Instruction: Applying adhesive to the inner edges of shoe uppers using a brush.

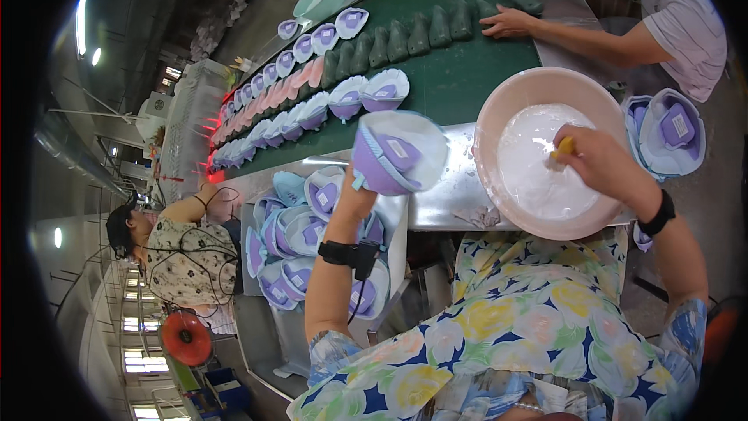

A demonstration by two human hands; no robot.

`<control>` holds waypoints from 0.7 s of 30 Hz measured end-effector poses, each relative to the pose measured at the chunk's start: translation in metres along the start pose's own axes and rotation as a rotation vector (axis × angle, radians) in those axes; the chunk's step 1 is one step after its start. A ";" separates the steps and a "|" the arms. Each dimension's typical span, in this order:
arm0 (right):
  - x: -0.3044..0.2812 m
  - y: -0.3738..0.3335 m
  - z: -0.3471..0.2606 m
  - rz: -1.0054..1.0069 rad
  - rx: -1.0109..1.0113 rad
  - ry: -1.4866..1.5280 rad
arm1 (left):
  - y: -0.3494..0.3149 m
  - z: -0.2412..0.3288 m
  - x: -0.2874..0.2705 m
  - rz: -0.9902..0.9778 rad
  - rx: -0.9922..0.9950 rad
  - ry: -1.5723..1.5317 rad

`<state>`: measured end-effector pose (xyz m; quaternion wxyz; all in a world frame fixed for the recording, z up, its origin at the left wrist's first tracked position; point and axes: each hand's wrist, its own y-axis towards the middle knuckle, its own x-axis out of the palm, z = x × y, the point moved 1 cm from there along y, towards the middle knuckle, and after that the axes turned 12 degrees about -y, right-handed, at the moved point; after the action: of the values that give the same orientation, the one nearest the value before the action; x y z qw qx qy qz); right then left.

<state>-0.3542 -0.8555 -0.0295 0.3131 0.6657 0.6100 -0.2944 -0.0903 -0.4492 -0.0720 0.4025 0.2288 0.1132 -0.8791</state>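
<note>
The left hand (357, 199) grips a purple shoe upper (386, 156). Fingers closed, the right hand (598, 159) clasps a yellow brush (563, 146) over a pink basin (486, 148).

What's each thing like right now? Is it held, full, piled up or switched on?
Left hand: closed on shoe upper
Purple shoe upper: held up
Right hand: closed on brush
Yellow-handled brush: over white liquid, can't tell if dipping
Pink basin: partly filled
Dark foot-shaped forms: lined up
Other shoe uppers: piled up
Ceiling light: on
</note>
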 end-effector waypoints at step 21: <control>0.006 -0.009 -0.019 0.445 0.409 0.617 | 0.012 0.104 0.160 0.111 0.429 -0.428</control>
<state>-0.3628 -0.8366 -0.0232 0.0332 0.8862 0.4458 -0.1217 -0.2051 -0.6016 -0.0606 0.4070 0.1240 -0.1751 -0.8879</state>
